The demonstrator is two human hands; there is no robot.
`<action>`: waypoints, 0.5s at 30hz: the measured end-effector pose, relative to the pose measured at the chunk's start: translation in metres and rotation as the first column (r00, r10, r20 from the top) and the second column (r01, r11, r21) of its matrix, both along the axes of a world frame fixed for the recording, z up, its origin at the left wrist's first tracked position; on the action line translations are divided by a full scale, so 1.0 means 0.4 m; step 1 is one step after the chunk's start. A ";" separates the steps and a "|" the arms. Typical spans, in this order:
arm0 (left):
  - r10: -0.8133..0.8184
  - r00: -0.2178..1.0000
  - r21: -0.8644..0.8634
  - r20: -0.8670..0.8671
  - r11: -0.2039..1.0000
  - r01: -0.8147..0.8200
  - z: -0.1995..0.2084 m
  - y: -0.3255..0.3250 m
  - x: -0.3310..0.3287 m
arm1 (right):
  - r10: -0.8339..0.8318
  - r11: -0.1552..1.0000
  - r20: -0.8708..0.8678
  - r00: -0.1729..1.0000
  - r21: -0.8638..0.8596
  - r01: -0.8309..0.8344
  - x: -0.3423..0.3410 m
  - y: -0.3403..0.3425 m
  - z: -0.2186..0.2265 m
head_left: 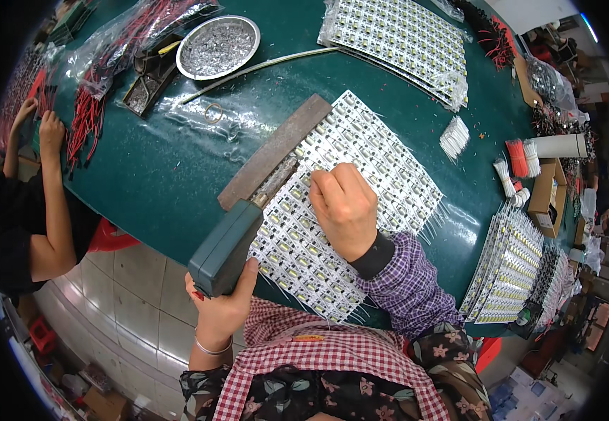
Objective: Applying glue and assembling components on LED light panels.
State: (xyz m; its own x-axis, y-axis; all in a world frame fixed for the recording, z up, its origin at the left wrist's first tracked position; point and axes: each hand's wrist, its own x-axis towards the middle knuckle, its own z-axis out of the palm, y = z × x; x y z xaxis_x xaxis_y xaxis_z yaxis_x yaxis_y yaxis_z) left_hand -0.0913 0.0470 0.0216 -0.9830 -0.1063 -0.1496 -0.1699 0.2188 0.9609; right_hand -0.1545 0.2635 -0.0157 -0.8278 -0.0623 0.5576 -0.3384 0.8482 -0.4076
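Note:
My left hand point(224, 303) is wrapped round the handle of a dark green soldering gun point(229, 247). The gun's metal barrel reaches up to the edge of a panel of small white LED boards point(393, 173). Over the panel's middle is my right hand point(346, 207), its fingers curled and closed; whatever is between the fingertips is hidden. A flat brownish metal bar point(276, 151) lies along the panel's upper left edge, close to the barrel. Thin white wires point(434, 221) stick out from the panel's right and lower edges.
Beyond lie a round metal dish point(218, 48) of silvery scraps, a thin rod point(262, 65) and stacked LED panels point(403, 42). White wires point(454, 138), more panels point(504, 266) and a cardboard box point(549, 196) are at right. At left, a co-worker's hands point(52, 133) are near red wires point(88, 126).

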 end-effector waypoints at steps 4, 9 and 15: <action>0.002 1.000 0.024 0.025 1.000 -0.003 0.011 0.006 -0.002 | -0.004 1.000 0.005 1.000 -0.006 0.004 0.001 0.002 0.004; 0.029 0.999 0.028 0.024 0.999 -0.030 0.018 0.001 0.002 | -0.027 0.999 0.058 0.998 -0.035 0.029 0.019 0.011 0.040; 0.047 0.998 0.033 0.045 0.998 -0.049 0.020 -0.008 0.010 | 0.032 0.988 0.063 0.998 -0.154 -0.022 0.028 0.006 0.077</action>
State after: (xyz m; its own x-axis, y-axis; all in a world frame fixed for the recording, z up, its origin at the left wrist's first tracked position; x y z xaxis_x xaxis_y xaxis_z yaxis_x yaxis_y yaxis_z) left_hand -0.0875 0.0437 0.0294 -0.9692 -0.1474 -0.1974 -0.2222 0.1767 0.9589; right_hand -0.1432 0.2660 0.0153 -0.8616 -0.0033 0.5076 -0.3290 0.7651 -0.5535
